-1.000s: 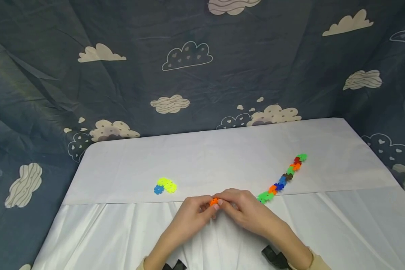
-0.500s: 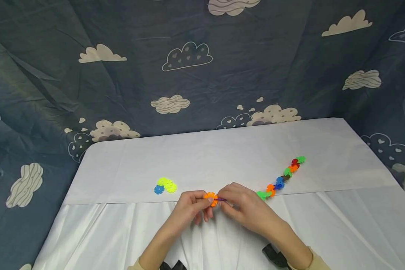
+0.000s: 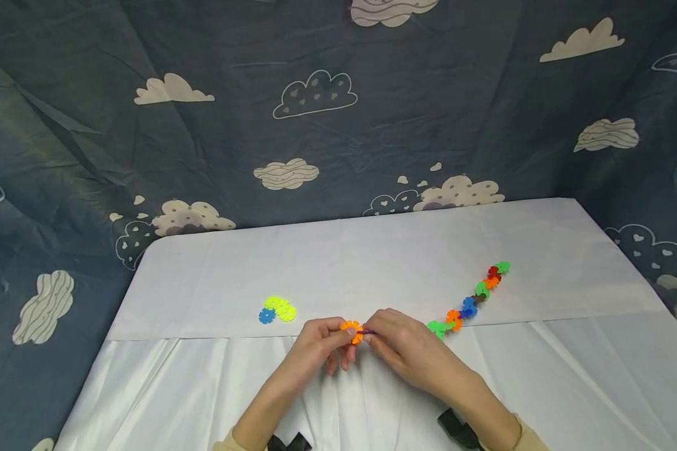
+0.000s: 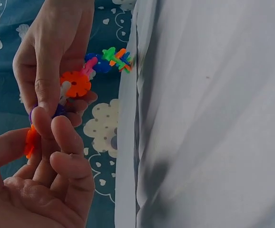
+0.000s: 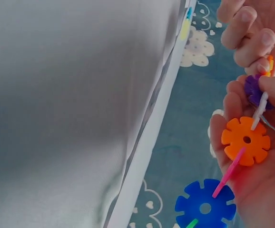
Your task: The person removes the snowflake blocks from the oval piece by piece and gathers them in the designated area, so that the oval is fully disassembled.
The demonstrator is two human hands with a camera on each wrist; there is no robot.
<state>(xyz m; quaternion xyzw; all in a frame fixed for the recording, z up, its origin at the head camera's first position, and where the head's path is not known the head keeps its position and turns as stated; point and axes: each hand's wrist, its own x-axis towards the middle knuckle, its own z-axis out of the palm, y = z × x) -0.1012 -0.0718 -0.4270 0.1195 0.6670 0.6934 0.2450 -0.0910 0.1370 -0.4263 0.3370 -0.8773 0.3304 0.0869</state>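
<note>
My left hand (image 3: 318,344) pinches an orange notched disc (image 3: 352,325) between thumb and forefinger. A purple notched disc (image 5: 254,90) joins it edge-on, gripped by the fingertips of my right hand (image 3: 409,341). From the purple disc, a linked chain runs on under my right hand through a white disc (image 5: 260,111), another orange disc (image 5: 247,140), a pink disc (image 5: 229,172) and a blue disc (image 5: 205,197). In the head view its far part, ending in a green disc (image 3: 503,267), lies on the white cloth; the stretch behind my right hand is hidden.
Loose yellow discs (image 3: 282,309) and a blue disc (image 3: 266,316) lie on the white-covered table (image 3: 203,275), left of my hands. A dark curtain (image 3: 316,144) with cloud prints hangs behind it. Black straps (image 3: 458,429) show near the wrists.
Since a second ago, the orange disc has turned its face to the head camera and the purple disc has come into sight. The chain shifted slightly left. The last half second shows almost no motion.
</note>
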